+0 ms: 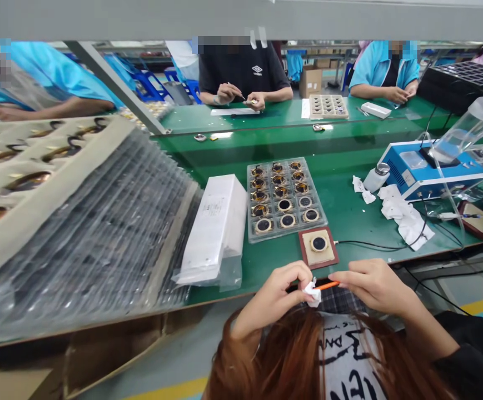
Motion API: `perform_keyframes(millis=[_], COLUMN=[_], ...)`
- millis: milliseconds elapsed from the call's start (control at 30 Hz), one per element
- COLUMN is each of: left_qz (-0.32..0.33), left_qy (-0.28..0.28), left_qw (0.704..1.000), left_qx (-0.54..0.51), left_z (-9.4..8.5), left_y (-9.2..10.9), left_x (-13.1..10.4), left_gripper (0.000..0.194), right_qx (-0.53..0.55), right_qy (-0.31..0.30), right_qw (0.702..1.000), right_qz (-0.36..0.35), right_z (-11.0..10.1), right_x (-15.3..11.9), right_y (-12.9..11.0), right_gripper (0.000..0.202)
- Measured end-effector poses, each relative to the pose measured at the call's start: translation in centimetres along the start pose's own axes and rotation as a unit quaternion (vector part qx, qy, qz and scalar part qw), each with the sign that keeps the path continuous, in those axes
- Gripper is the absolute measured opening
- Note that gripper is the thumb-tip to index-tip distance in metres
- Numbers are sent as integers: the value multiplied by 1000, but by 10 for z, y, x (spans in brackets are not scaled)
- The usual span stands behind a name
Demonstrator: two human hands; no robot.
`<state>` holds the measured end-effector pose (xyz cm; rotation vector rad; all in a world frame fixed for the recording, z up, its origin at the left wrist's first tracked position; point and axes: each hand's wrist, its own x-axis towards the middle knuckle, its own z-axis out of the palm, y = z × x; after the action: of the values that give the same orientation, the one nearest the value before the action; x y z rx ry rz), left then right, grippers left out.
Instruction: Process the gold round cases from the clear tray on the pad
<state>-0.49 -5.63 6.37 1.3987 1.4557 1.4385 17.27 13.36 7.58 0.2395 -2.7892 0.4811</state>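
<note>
My left hand (288,286) pinches a crumpled white tissue (313,294) just off the table's front edge. An orange stick (328,285) has one end at the tissue, and the fingers of my right hand (362,282) hold its other end. Beyond my hands, a red-brown square fixture (336,256) with a cream pad carries a round, dark-faced part (319,244). Behind it lies a clear plastic tray (254,233) with several round parts in its pockets, some gold and open, others dark-faced.
A long white box (212,222) and a tall stack of plastic trays (99,239) stand left. On the right are used tissues (410,222), a small bottle (377,176), a blue machine (428,166) and cables. People work across the green table (341,158).
</note>
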Motion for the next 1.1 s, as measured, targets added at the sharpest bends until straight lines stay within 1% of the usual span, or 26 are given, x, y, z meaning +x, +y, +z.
perform_keyframes(millis=[67, 100, 167, 233, 300, 333, 367, 433, 500, 633, 800, 867, 933, 1033, 1100], left_qz=[22, 35, 67, 100, 136, 159, 188, 248, 288, 323, 348, 347, 333, 295, 250], left_qy=[33, 61, 140, 231, 315, 340, 351, 339, 323, 337, 342, 340, 338, 348, 353], left_qw=[999, 997, 986, 964, 934, 920, 910, 899, 894, 880, 871, 872, 880, 890, 901], left_qx=[29, 42, 66, 84, 101, 109, 116, 121, 113, 83, 64, 50, 28, -16, -44], left_z=[3, 6, 13, 18, 22, 22, 23, 23, 22, 23, 23, 23, 23, 25, 26], left_y=[3, 4, 7, 8, 9, 9, 8, 6, 4, 1, -4, -6, -7, -7, -8], left_x=[-2, -2, -2, -1, 0, 0, -1, -2, -3, -2, 1, 0, -1, -4, -2], left_gripper=[29, 28, 25, 19, 16, 16, 17, 19, 19, 17, 14, 13, 13, 11, 11], right_qx=[-22, -32, -45, -52, -54, -55, -57, -61, -62, -55, -56, -62, -69, -70, -61], right_qy=[26, 43, 84, 137, 185, 202, 212, 223, 227, 227, 228, 229, 228, 230, 236], right_qw=[999, 999, 995, 989, 980, 976, 973, 971, 971, 972, 972, 972, 971, 971, 970], right_qz=[-3, 0, 14, 36, 57, 64, 66, 56, 38, 18, 3, -1, -3, -5, -4], right_z=[-2, -1, 1, 6, 11, 13, 14, 13, 10, 6, 5, 3, 2, 0, -1], right_x=[2, 3, 4, 4, 3, 3, 2, 1, 0, -1, -4, -4, -3, -2, -3], right_y=[-4, -7, -15, -22, -28, -30, -31, -33, -32, -29, -28, -28, -29, -30, -30], right_gripper=[36, 36, 35, 32, 28, 27, 26, 24, 23, 28, 47, 51, 53, 53, 53])
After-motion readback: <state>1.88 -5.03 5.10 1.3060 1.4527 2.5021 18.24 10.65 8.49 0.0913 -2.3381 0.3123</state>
